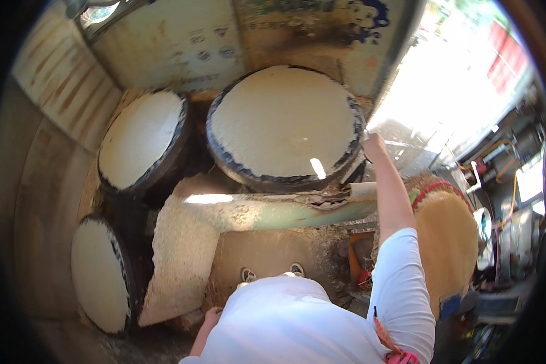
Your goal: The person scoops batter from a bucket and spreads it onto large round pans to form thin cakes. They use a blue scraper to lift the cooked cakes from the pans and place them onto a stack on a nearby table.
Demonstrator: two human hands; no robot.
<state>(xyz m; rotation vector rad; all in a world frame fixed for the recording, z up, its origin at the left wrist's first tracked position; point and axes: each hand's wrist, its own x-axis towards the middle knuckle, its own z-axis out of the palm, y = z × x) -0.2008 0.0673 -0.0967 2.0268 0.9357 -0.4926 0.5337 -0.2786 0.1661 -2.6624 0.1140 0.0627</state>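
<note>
My right hand (374, 144) reaches forward to the right edge of a large round, dark-sided vessel or drum (280, 123). Its fingers look curled at the rim, near a thin pale strip; whether they grip anything is not clear. The flat cream top has a ragged black border and a bright sun patch. Low beside my body, my left hand (213, 315) has bent fingers, and no object shows in it. Two similar pale-topped rounds are to the left, one farther off (141, 141) and one nearer (101, 275).
A rough, chipped ledge (182, 273) bends around in front of me and along my left. To my right is a tan rounded surface with a red edge (446, 241). Stained panels (168, 50) stand behind the rounds. Tools and cords (505, 182) crowd the far right.
</note>
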